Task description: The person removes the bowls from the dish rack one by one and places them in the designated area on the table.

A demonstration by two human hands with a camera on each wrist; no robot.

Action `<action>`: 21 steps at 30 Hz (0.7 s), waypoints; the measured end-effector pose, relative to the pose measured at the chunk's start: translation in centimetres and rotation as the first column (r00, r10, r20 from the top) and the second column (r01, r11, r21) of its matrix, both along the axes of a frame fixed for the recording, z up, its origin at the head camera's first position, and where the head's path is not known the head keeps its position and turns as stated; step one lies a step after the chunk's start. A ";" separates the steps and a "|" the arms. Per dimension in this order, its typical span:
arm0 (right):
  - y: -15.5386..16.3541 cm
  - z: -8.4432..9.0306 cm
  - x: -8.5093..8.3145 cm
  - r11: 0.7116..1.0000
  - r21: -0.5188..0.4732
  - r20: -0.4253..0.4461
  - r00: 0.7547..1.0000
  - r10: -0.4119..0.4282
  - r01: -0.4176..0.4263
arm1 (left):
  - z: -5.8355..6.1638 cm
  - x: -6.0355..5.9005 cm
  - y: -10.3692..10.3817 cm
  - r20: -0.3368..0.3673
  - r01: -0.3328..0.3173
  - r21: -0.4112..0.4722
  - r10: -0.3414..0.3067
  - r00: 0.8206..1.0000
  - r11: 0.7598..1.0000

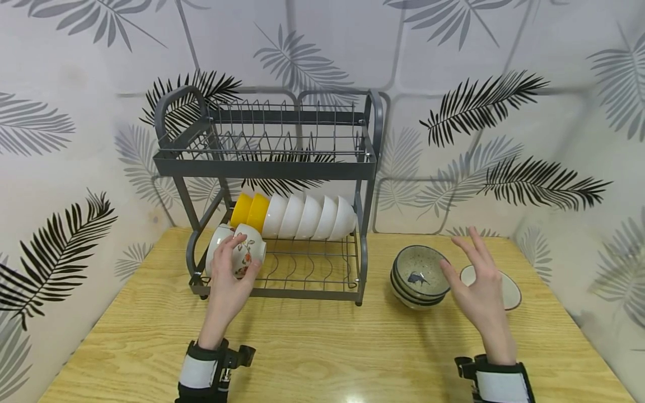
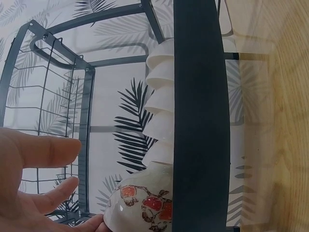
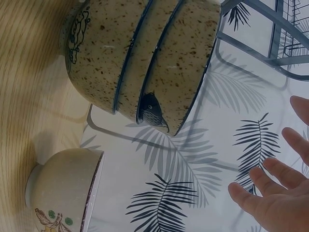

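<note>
My left hand [image 1: 232, 268] is at the front left of the rack's lower tier, over a white bowl with red flowers [image 1: 250, 246]. In the left wrist view its fingers are spread, and one fingertip appears to touch the floral bowl [image 2: 140, 203]. Another pale bowl [image 1: 215, 249] stands just left of it, partly hidden by the hand. Over at the right, my right hand [image 1: 481, 285] hovers with fingers apart, holding nothing. Beside it is a stack of speckled bowls [image 1: 418, 274] with dark rims. Partly behind this hand sits a cream bowl [image 1: 511, 291], its side decorated with leaves [image 3: 67, 188].
The dark two-tier dish rack [image 1: 267, 168] stands against the patterned wall. Along the back of its lower tier, two yellow bowls [image 1: 258, 211] and several white bowls [image 1: 307, 218] lean in a row. Wooden tabletop [image 1: 322, 347] stretches in front.
</note>
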State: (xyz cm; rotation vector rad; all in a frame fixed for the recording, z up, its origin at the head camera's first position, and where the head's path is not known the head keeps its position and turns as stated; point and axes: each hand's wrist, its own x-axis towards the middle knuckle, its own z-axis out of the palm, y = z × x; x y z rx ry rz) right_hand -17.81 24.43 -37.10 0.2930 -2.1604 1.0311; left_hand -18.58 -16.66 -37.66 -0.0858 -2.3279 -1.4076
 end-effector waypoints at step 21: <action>0.0 -0.1 -0.2 1.000 0.014 0.006 1.000 -0.005 0.005 | 0.0 0.0 0.0 -0.010 -0.002 0.004 0.002 1.000 1.000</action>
